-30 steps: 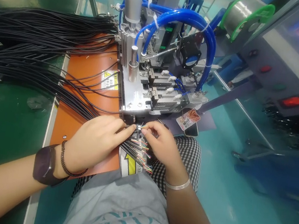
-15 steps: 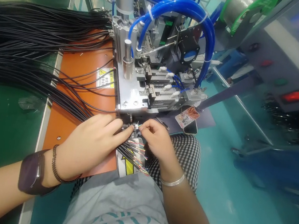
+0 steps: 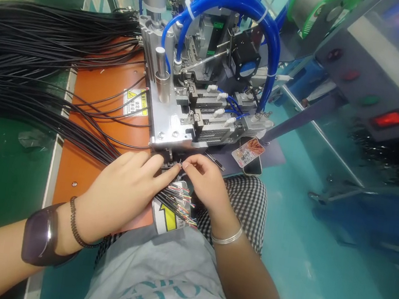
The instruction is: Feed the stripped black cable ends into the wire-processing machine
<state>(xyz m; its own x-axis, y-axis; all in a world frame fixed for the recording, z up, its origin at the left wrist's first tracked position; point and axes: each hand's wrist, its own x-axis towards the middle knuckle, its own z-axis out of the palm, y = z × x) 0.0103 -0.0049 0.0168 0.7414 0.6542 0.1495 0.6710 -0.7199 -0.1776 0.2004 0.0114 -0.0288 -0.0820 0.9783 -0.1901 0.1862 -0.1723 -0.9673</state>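
My left hand (image 3: 126, 191) lies over black cables at the front corner of the machine, fingers bent and closed around a cable; its grip is partly hidden underneath. Its index fingertip reaches the fine wire ends (image 3: 180, 162) by a small fixture below the metal block. From the other side my right hand (image 3: 205, 182) pinches these thin wires between thumb and index finger, the two hands' tips almost touching. Below them lies a bundle of black cables (image 3: 169, 198) with stripped, multicoloured wire ends (image 3: 187, 211) fanned to the right.
The machine (image 3: 174, 117) with blue air hoses (image 3: 277, 47) stands just ahead. More black cables (image 3: 53, 32) run across the orange plate (image 3: 83, 163) at left. Tweezers (image 3: 215, 160) and a phone (image 3: 253, 166) with a card lie at right. A control box (image 3: 388, 81) hangs at upper right.
My right fingertips have moved slightly left, closer to my left index finger, and cover more of the coloured wires. The whole view has shifted a little; my left hand keeps its place.
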